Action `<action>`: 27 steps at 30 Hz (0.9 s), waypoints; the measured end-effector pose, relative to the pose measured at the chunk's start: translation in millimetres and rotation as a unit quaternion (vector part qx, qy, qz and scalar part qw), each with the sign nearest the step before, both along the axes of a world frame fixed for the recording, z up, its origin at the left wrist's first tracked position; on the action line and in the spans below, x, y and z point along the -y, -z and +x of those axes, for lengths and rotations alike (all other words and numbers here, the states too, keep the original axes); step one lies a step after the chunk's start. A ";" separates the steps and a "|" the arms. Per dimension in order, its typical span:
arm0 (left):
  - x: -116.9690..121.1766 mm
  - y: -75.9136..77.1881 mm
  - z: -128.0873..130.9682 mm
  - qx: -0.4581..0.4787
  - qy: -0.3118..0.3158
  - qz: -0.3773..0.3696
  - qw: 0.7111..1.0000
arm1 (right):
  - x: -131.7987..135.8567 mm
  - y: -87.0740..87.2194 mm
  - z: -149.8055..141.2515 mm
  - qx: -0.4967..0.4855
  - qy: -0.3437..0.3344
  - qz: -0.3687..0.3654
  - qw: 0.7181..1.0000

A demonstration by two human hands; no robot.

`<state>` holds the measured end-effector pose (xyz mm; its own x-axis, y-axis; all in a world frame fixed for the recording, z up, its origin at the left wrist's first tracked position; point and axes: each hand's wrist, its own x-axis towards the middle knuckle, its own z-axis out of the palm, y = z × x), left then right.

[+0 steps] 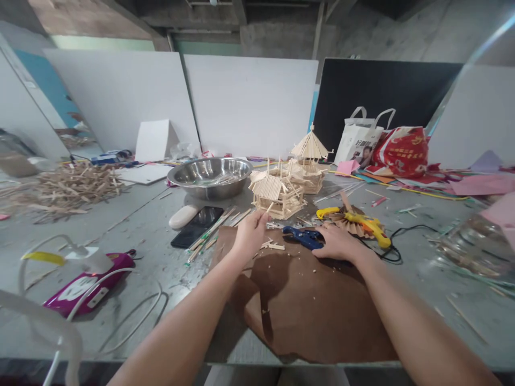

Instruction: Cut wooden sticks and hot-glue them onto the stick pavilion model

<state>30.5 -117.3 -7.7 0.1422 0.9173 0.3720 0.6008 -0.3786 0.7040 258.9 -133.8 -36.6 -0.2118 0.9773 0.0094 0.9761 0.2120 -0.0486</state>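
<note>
My left hand [252, 231] is closed in a pinch on a short wooden stick [271, 207], right in front of a small pavilion model [273, 190] built of wooden sticks. My right hand [338, 242] is closed around the handle end of blue pliers [301, 236], whose head points left. Both hands are over a brown sheet [317, 305] strewn with small offcuts. Short cut sticks [274, 246] lie between the hands. A yellow glue gun [368, 222] rests just beyond my right hand, on a fan-like folded piece.
Left of the model stand a steel bowl [211, 179], a black phone [198, 227] and a white oval object [182, 216]. A purple power strip [90, 284] with looping cables lies front left. Sticks are heaped [80, 185] at left; a clear jar [477, 244] stands at right.
</note>
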 end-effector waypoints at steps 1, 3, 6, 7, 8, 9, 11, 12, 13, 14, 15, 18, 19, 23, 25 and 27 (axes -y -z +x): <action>1.9 0.2 0.0 -0.006 0.001 0.006 1.000 | 0.4 0.5 0.0 -0.005 0.001 0.004 1.000; 6.8 0.6 -0.2 -0.017 0.008 0.018 1.000 | 0.8 0.6 0.0 -0.017 0.015 0.011 1.000; 13.1 0.6 -1.8 -0.019 0.017 0.023 0.999 | 1.9 -1.1 -1.2 -0.044 0.033 0.065 0.996; 14.4 0.4 -2.9 -0.015 0.018 0.023 0.999 | 2.6 -1.8 -2.1 -0.058 0.036 0.098 0.993; 15.3 0.1 -4.1 -0.011 0.020 0.024 0.999 | 3.2 -2.1 -3.3 -0.074 0.039 0.133 0.988; 16.0 -0.2 -5.4 -0.009 0.019 0.028 0.999 | 3.8 -2.1 -4.8 -0.089 0.043 0.166 0.981; 17.2 -1.0 -7.5 -0.006 0.019 0.037 0.999 | 4.8 -0.6 -8.5 -0.120 0.058 0.218 0.967; 18.0 -1.2 -8.0 -0.007 0.020 0.041 0.999 | 5.3 0.7 -10.7 -0.135 0.065 0.236 0.960; 19.0 -1.4 -8.2 -0.010 0.022 0.045 0.999 | 5.9 2.1 -13.1 -0.149 0.067 0.249 0.955; 20.1 -1.3 -7.9 -0.017 0.025 0.047 0.998 | 6.8 3.4 -15.8 -0.164 0.063 0.257 0.950; 21.4 -0.9 -7.4 -0.024 0.030 0.048 0.998 | 7.9 4.5 -18.6 -0.176 0.051 0.260 0.948; 24.9 1.1 -4.6 -0.052 0.046 0.052 0.996 | 12.1 5.9 -28.0 -0.208 -0.003 0.238 0.949; 25.8 2.0 -3.7 -0.058 0.050 0.054 0.996 | 13.5 6.0 -30.9 -0.219 -0.017 0.226 0.949; 28.2 4.2 -0.9 -0.069 0.075 0.063 0.993 | 16.7 6.7 -39.2 -0.246 -0.054 0.191 0.949; 29.7 4.3 0.3 -0.079 0.086 0.061 0.991 | 17.8 7.3 -41.4 -0.243 -0.071 0.186 0.949; 31.7 4.4 1.6 -0.090 0.090 0.055 0.990 | 19.2 7.6 -43.5 -0.237 -0.089 0.185 0.950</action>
